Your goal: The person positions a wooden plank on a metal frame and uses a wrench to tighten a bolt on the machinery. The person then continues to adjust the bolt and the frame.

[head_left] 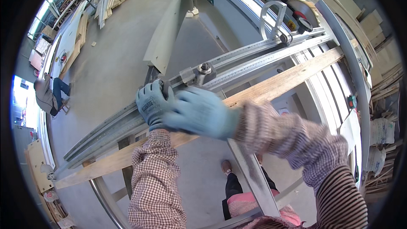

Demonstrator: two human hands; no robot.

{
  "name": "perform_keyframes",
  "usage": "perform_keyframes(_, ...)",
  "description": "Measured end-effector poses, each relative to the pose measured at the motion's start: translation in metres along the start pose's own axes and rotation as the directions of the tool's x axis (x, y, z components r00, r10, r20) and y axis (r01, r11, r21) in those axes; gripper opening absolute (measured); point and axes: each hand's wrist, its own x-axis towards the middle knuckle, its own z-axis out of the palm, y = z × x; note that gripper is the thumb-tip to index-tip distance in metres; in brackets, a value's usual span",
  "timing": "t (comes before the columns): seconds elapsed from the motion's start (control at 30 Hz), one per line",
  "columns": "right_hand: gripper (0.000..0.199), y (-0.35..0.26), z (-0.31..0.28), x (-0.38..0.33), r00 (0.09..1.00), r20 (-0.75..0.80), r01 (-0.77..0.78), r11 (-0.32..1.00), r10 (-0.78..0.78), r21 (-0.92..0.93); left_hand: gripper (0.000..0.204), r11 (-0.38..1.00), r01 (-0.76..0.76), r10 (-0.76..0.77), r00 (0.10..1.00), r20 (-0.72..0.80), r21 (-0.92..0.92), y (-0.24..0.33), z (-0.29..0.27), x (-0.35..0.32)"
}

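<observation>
My left hand (153,104), in a blue-grey work glove, is closed around a dark rounded knob (165,89) at the metal fence rail (123,121). My right hand (201,112), gloved alike, reaches across to the left and overlaps my left hand's wrist side. Motion smears its fingers, so their hold cannot be made out. Under both hands a long wooden board (282,80) lies along the rail, partly covered by my right hand and sleeve. Just beyond my right hand, a metal stop with a bolt (203,72) sits on the rail.
A silver curved handle (271,19) stands at the rail's far right end. The slatted sliding table (322,89) is on the right. Ahead, a grey panel (169,29) angles outward. A seated person (51,95) is far left. Stacked planks (112,0) lie on the floor.
</observation>
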Motion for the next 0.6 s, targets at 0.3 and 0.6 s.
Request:
perform_keyframes(0.3,0.026,0.049,-0.051,-0.083,0.434,-0.325,-0.139,0.418,0.841,0.898,0.021,1.0,0.004,-0.003,1.0,0.017,-0.015,0.018,0.008,0.0)
perform_keyframes(0.6,0.045,0.181,-0.032,0.053,0.226,0.15,-0.97,0.208,0.962,0.129,0.02,1.0,0.008,-0.009,0.999,-0.048,-0.021,0.017,0.016,-0.003)
